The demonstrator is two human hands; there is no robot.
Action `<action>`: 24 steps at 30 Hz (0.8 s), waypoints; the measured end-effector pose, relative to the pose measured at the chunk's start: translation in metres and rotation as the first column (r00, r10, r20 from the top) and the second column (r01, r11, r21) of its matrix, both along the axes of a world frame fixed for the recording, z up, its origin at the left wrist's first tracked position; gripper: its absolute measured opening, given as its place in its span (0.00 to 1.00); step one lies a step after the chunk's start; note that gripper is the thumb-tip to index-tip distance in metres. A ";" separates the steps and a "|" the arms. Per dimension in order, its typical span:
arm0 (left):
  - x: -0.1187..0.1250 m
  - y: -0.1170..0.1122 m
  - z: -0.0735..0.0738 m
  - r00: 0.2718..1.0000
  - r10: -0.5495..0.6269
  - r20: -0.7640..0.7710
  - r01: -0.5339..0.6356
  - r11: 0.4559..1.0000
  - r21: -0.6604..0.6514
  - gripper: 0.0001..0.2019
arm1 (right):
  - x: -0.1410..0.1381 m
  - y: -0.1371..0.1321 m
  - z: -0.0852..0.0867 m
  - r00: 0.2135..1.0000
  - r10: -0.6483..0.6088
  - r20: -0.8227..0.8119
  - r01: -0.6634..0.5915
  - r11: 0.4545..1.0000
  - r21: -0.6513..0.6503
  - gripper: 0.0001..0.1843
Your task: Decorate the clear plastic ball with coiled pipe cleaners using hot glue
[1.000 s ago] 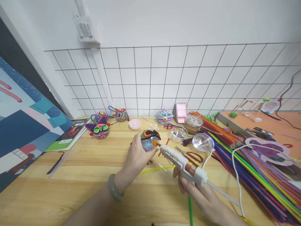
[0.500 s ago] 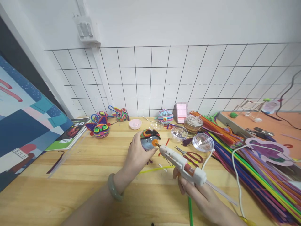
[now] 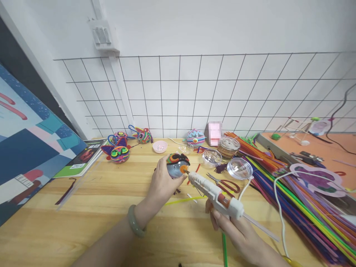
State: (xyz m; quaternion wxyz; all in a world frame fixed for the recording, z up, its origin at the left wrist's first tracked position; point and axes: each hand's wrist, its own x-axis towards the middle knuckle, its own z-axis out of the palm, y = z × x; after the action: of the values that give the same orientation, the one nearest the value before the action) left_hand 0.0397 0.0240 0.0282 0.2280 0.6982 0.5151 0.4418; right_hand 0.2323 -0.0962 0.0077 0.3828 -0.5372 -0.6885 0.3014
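My left hand (image 3: 160, 181) is closed around a clear plastic ball (image 3: 174, 170) partly covered with coloured pipe cleaners. An orange coil (image 3: 183, 169) sits on the ball's right side. My right hand (image 3: 233, 230) grips a white hot glue gun (image 3: 213, 191) by its handle, with a clear glue stick (image 3: 261, 227) out of its back end. The gun's tip is at the orange coil; whether it touches, I cannot tell. Just beyond the gun lie scissors (image 3: 226, 185) with reddish handles. A yellow pipe cleaner (image 3: 182, 200) lies beneath, and a green one (image 3: 224, 248) is near my right hand.
Bundles of pipe cleaners (image 3: 294, 207) cover the right side, crossed by a white cord (image 3: 279, 202). Clear ball halves (image 3: 240, 168), a round container (image 3: 228, 147) and a pink bowl (image 3: 160, 147) stand farther back. Finished decorated balls (image 3: 118, 152) and a book (image 3: 80, 159) are at left.
Almost nothing differs. Both hands, the ball and the glue gun stay in nearly the same place, with only a very slight shift of the view.
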 end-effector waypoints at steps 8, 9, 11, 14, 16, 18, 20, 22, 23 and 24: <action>0.000 0.000 0.001 1.000 0.003 -0.003 -0.002 1.000 0.010 0.33 | 0.000 0.000 0.000 1.000 -0.017 -0.010 0.017 1.000 0.001 0.16; 0.000 0.000 0.000 1.000 0.001 0.000 -0.001 1.000 0.010 0.33 | -0.001 0.000 0.000 1.000 -0.011 -0.002 0.011 1.000 -0.004 0.16; 0.000 0.001 0.000 1.000 -0.008 0.007 0.007 1.000 0.011 0.33 | -0.001 0.001 0.000 1.000 0.007 0.016 -0.007 1.000 -0.014 0.17; 0.000 0.001 -0.002 1.000 -0.006 0.020 0.006 1.000 0.025 0.33 | -0.001 0.001 -0.003 1.000 0.010 0.019 -0.009 1.000 -0.027 0.17; -0.001 0.001 -0.002 1.000 0.005 0.025 -0.006 0.999 0.035 0.34 | 0.000 0.001 -0.005 1.000 0.001 0.013 -0.001 0.999 -0.035 0.17; -0.001 0.002 -0.002 1.000 0.014 0.028 -0.015 0.999 0.029 0.34 | 0.001 -0.001 -0.006 1.000 0.015 0.004 -0.014 0.999 -0.041 0.17; -0.002 0.003 -0.001 0.999 0.026 0.028 -0.026 1.000 0.014 0.34 | 0.003 -0.003 -0.008 0.999 0.034 -0.003 -0.035 0.999 -0.042 0.16; -0.005 0.007 0.001 0.998 0.049 0.032 -0.049 0.999 0.015 0.34 | 0.005 -0.003 -0.008 1.000 0.021 -0.004 -0.021 0.999 -0.026 0.15; -0.007 0.009 0.003 0.997 0.065 0.039 -0.066 0.998 0.020 0.34 | 0.007 -0.002 -0.008 1.000 -0.014 -0.008 0.014 1.000 -0.005 0.14; -0.010 0.012 0.005 0.995 0.086 0.055 -0.088 0.996 0.024 0.33 | 0.008 0.000 -0.007 0.998 -0.054 -0.010 0.054 0.998 0.021 0.14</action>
State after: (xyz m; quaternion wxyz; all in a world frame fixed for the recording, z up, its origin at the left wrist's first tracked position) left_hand 0.0300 0.0358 0.0328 0.2131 0.6659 0.5329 0.4766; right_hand 0.2402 -0.0966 0.0003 0.3998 -0.5501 -0.6750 0.2864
